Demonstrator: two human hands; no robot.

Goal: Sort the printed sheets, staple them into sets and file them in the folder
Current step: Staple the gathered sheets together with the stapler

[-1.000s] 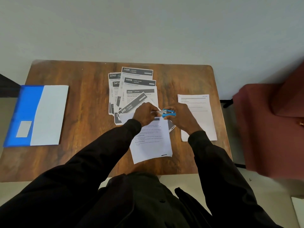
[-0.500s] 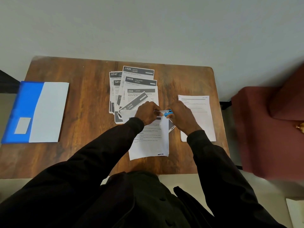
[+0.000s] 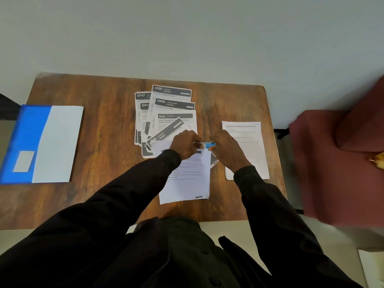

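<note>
So, you've got the blue stapler (image 3: 209,144) gripped in your right hand (image 3: 226,149), dead centre of the frame, with its nose at the top edge of the white set (image 3: 187,181) that lies just below. Your left hand (image 3: 184,143) has its fingers curled onto that same top edge, I'd guess to keep the pages squared up so the staple bites through all of them. The unsorted sheets (image 3: 173,110) are fanned out above your hands, so you can read the numbered headers at a glance. A plain stack (image 3: 247,154) sits off to the right, apart from the mess, so it's probably done. The folder (image 3: 43,142) lies at the left edge of the table (image 3: 108,125), well apart, so filing looks like the last step.
</note>
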